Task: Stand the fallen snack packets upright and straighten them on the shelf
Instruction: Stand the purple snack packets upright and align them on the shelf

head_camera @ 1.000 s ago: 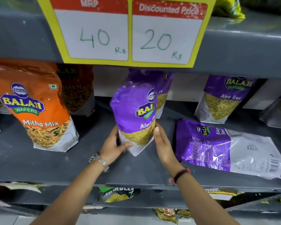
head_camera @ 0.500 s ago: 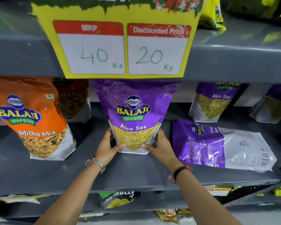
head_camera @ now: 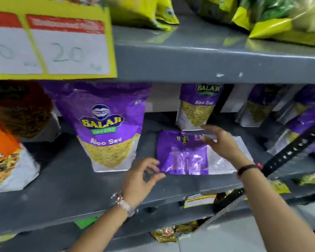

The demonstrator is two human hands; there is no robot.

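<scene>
Head view: right hand covers blurred, possibly touched flat packet.

My left hand sits at about six o'clock in view, fingers loosely curled, thumb and forefinger nearly pinched, holding nothing. My right hand reaches out toward two o'clock from it, palm down, fingers spread. Both forearms rise from the bottom edge.

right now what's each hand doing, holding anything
Left hand: open, fingers curled at the corner of the flat packet, not gripping it.
Right hand: open, spread over that packet, holding nothing.
</scene>
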